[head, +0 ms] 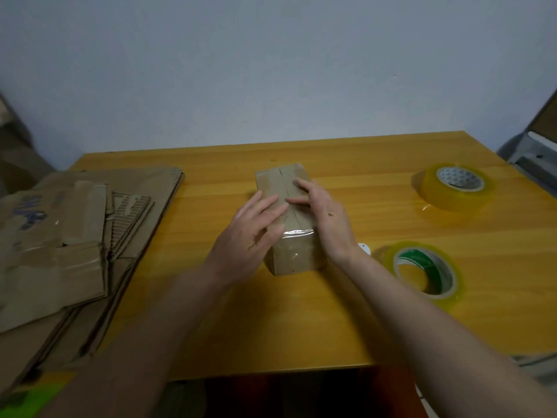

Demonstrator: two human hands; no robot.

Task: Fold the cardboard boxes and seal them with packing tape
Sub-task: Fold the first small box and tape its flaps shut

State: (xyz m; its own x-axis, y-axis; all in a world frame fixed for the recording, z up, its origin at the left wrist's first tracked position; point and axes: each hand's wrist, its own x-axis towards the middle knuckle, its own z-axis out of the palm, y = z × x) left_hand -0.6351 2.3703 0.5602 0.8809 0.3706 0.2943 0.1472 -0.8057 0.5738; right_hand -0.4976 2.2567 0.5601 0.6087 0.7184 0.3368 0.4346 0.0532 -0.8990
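A small folded cardboard box (286,218) sits mid-table (346,312), clear tape over its near end. The left hand (251,233) and right hand (324,218) lie on top with fingers straight, seemingly pressing along the seam. Flattened cardboard (75,236) is stacked at left; two tape rolls (456,188) (425,271) lie at right.

On the table (301,327), the folded box (289,218) lies mid-table under both hands, flattened cardboard (75,236) left, two tape rolls (456,187) right.
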